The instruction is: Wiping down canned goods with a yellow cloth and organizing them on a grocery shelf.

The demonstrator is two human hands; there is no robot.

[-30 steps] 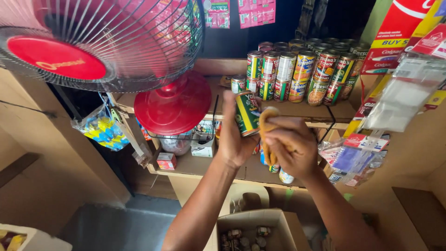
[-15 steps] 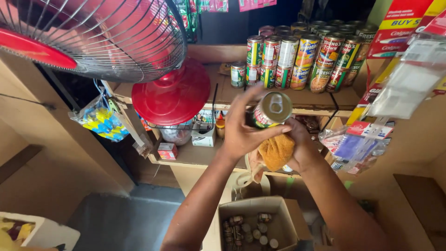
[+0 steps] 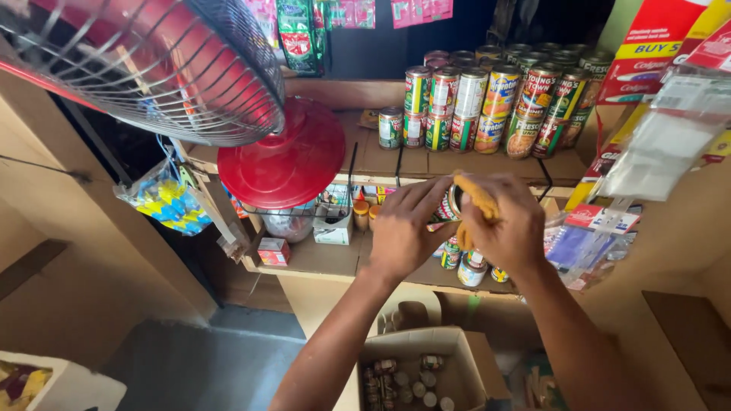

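Left hand (image 3: 402,232) grips the tin can (image 3: 451,204), now turned sideways and mostly hidden; earlier its lid faced up. Right hand (image 3: 509,228) has moved the yellow cloth (image 3: 478,199) from under to over it. Can sits at 6 o'clock below the stacked cans (image 3: 487,110).

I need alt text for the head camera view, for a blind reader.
Two bare hands hold a small tin can before shop shelves; the left hand grips it, the right hand presses a yellow cloth on it. Stacked cans stand above, a cardboard box below.
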